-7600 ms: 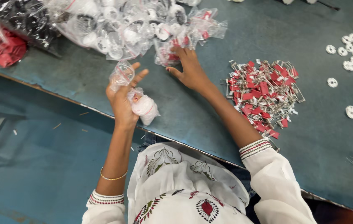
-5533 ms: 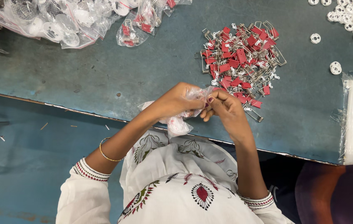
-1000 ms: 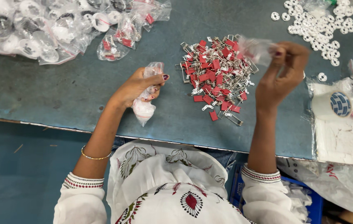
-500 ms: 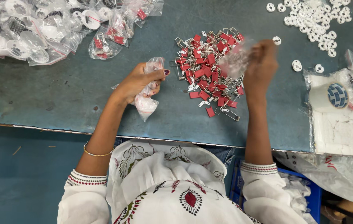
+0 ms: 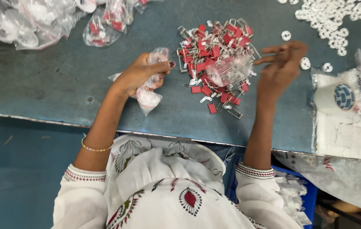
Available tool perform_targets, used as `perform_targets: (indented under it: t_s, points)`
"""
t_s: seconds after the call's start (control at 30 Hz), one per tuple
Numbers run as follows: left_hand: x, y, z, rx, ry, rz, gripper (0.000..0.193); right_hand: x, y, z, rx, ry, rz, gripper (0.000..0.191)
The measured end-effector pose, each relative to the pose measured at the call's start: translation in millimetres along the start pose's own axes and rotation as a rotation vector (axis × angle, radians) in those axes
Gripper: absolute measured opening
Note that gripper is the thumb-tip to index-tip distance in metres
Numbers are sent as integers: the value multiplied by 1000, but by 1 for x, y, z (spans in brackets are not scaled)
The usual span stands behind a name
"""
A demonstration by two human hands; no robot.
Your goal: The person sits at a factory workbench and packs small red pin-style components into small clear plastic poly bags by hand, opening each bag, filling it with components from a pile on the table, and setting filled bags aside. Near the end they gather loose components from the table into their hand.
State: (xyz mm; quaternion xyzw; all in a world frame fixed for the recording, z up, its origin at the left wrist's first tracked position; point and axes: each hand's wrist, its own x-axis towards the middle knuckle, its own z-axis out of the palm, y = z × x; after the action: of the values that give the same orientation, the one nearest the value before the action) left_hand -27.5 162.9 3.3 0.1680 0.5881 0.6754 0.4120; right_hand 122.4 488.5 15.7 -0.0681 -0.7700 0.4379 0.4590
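A wide blue-grey surface [image 5: 53,91] fills the upper part of the view, its near edge running across just above the person's white patterned clothing. At the far left lies a big heap of clear plastic bags [image 5: 23,19] holding white parts, with a smaller clear bag of red pieces [image 5: 99,32] at its right end. Along the right edge sits a white sheet [image 5: 346,135] with a white roll [image 5: 335,97] bearing a round blue label, partly under crinkled clear plastic. In the middle is a pile of red tags and metal clips [image 5: 214,55], with a small clear bag [image 5: 231,70] lying on top of it, just left of the right hand [image 5: 280,70]. That hand hovers by the pile with its fingers spread apart, holding nothing. White rings [image 5: 329,17] are scattered at the far right, a few loose ones close to that hand. The left hand [image 5: 140,74] has its fingers clamped on a bunch of small clear bags [image 5: 148,91], held over the surface to the left of the pile. Open room lies between the left hand and the big heap, and along the near edge below the pile.
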Motion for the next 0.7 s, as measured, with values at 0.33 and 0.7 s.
perform_targets:
  t_s: [0.33,0.7]
  points:
    - [-1,-1,2,-70,-40,14,30,-36,53,-22,-310,-434,599,27]
    - [-4,3,4,-109,-54,16,30,-22,-4,-21,140,-52,243,15]
